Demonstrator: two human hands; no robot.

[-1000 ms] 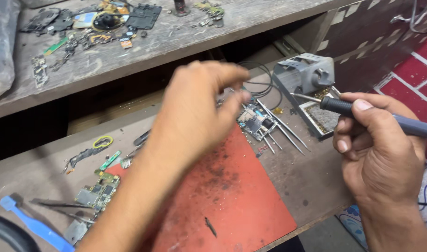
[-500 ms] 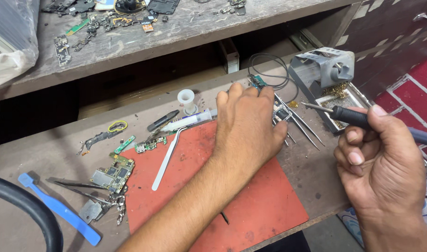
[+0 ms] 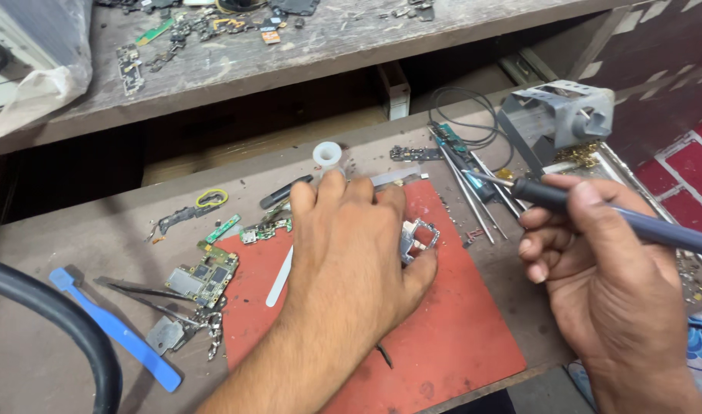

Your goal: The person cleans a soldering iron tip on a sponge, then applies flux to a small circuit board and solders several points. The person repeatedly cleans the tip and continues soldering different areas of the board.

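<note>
a: red mat (image 3: 443, 337) lying nearest, spreading under the left hand (image 3: 351, 253). resting palm down, fingers pointing away, thumb tip pressing against a small metal frame part (image 3: 418, 238) at the hand's right edge.

b: gripping it, or only touching?

a: only pinning it with the thumb, by the look of it. fingers lying flat and spread rather than curled, nothing closed inside the palm.

b: and over on the right?

a: right hand (image 3: 604, 268) curling tight around the blue handle of a soldering iron (image 3: 565, 201). long axis running from lower right up to the left, thin tip (image 3: 477, 178) pointing at the bench just beyond the mat's far right corner, hovering up and to the right of the frame part, a little apart from it.

b: so sitting nearer which hand?

a: touching the left thumb, lying to the left and slightly below the iron's tip.

b: farther back?

a: white spudger (image 3: 280, 274) poking out from under the left wrist, green circuit board (image 3: 203, 277) and blue pry tool (image 3: 117, 331) lying off to the left, small white tub (image 3: 327, 156) just past the fingertips, grey iron stand (image 3: 562, 115) sitting behind the right hand, cluttered wooden shelf (image 3: 305, 54) farthest off.
</note>
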